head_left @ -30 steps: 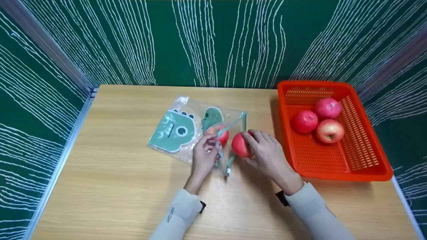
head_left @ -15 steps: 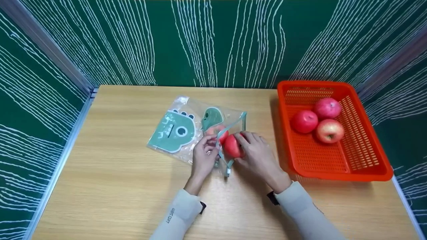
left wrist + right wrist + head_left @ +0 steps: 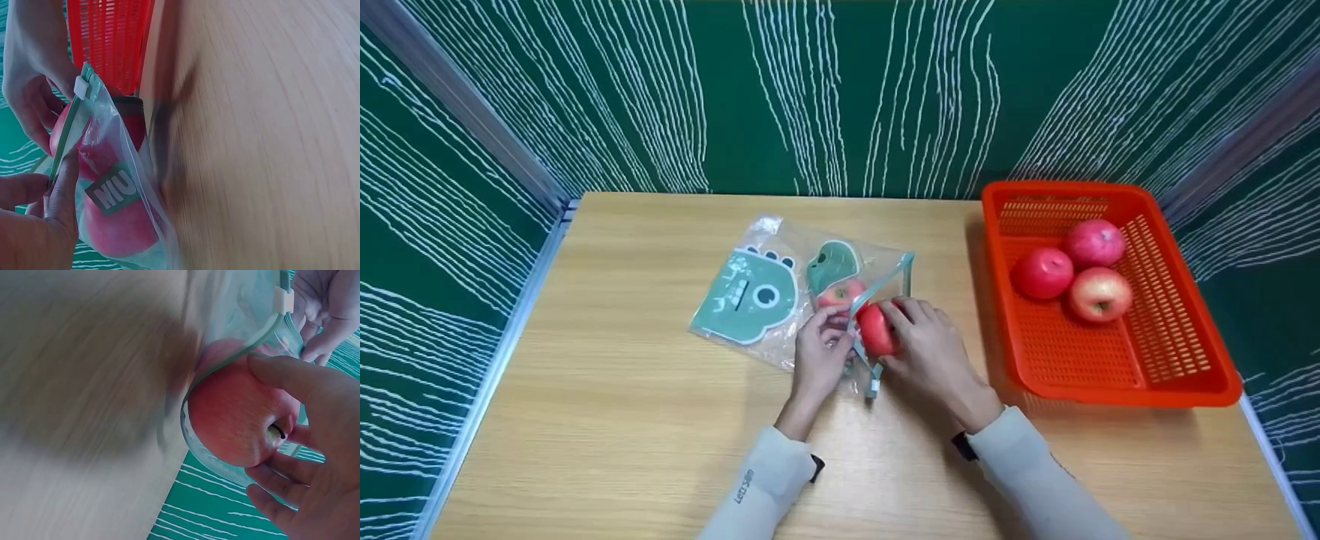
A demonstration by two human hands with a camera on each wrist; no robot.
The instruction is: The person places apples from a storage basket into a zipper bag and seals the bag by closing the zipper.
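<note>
A clear zip bag (image 3: 771, 345) with green monster prints lies on the table, its mouth facing right. My left hand (image 3: 819, 351) pinches the bag's green zip edge (image 3: 66, 134) between thumb and fingers. In my right hand (image 3: 934, 352) is a red apple (image 3: 242, 413), gripped by thumb and fingertips at the bag's mouth, stem toward the palm. Part of this apple is past the zip edge. Another apple (image 3: 840, 294) shows through the plastic inside the bag. A white slider (image 3: 283, 300) sits at the near end of the zip.
To the right stands an orange-red plastic basket (image 3: 1185, 345) holding three apples (image 3: 1101, 294). The wooden table (image 3: 607, 420) meets green walls (image 3: 885, 97) with white wavy lines at the back and sides.
My right hand has moved left with the apple, from outside the bag into its mouth. The apple inside has shifted slightly left. My left hand stays on the bag's edge.
</note>
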